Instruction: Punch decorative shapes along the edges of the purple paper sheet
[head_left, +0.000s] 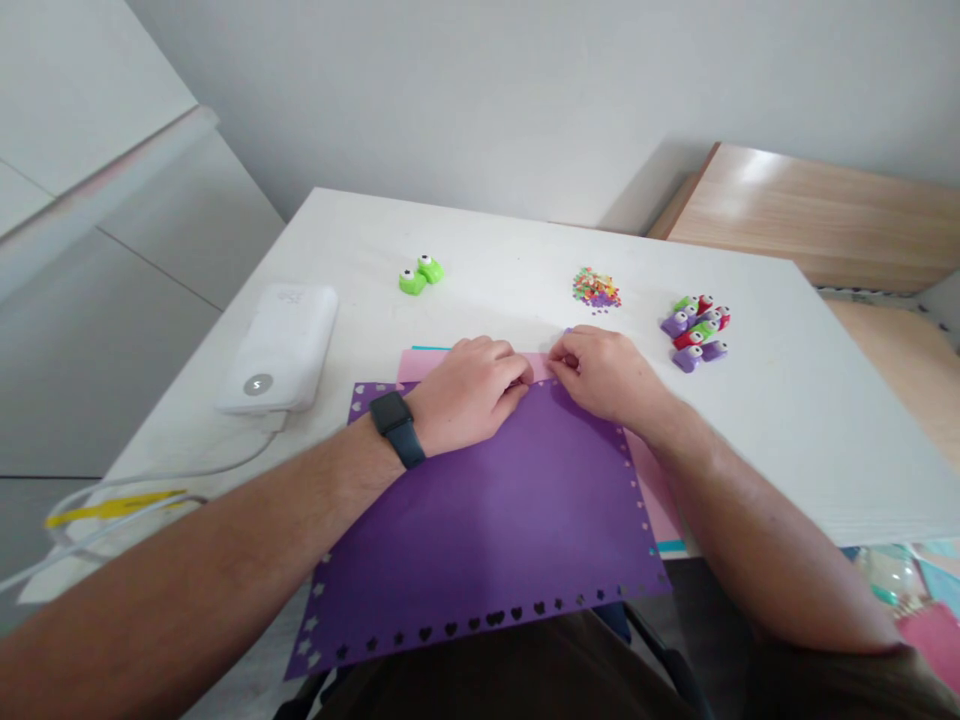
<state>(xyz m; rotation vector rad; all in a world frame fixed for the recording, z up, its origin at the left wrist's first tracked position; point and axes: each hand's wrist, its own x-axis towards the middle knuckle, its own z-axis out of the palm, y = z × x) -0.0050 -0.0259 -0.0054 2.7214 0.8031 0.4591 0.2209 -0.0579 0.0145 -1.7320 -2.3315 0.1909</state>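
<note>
Our left hand [469, 395] and right hand [600, 375] sit close together at the upper edge of a purple card sheet [480, 540], both curled, with the fingertips bent down and almost meeting. Whether they pinch the sheet or something small is hidden by the fingers, so we cannot tell. The sheet lies on the white surface [525, 240] and overhangs its near edge, on top of a pink paper sheet [652, 490] that shows beyond it at the top and right, with a teal strip [671, 547] peeking out from under that. Punched hearts and stars [450, 630] already run along the bottom, left and right borders of the purple sheet; our hands cover much of the top edge, so we cannot see how much is punched there. Beyond our hands stand a green googly-eyed craft punch [420, 275], a small heap of coloured paper cut-outs [596, 288] and a cluster of purple, green and red punches [694, 332]. A white power bank [277, 348] lies to the left, its cable [225, 468] looping toward the surface's edge.
</note>
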